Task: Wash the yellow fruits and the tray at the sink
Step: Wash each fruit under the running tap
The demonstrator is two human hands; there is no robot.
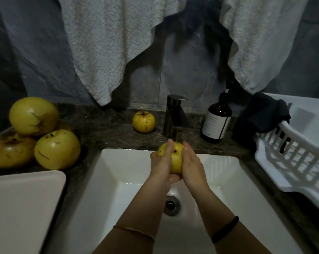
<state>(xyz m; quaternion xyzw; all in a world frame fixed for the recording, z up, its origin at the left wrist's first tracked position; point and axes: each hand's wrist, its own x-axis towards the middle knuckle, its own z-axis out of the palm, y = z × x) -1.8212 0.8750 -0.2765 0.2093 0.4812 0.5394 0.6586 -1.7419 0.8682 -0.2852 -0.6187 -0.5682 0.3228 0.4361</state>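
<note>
Left hand (161, 163) grips, right hand (192, 162) presses fruit (176, 160) — by sink rim (129, 151).

Two pale terry towels, a left towel (103, 52) and a right towel (261, 43), hang against a grey wall (182, 70). On the dark marbled counter (109, 129) a dark metal faucet (175, 116) stands beside a brown pump bottle (216, 121) with a white label. Further right, a dark cloth (263, 114) drapes over the rim of a white slatted dish rack (292, 158).

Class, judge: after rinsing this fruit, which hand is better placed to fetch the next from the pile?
Probably the left hand: the pile of yellow fruits sits left of the sink, on that hand's side.
</note>
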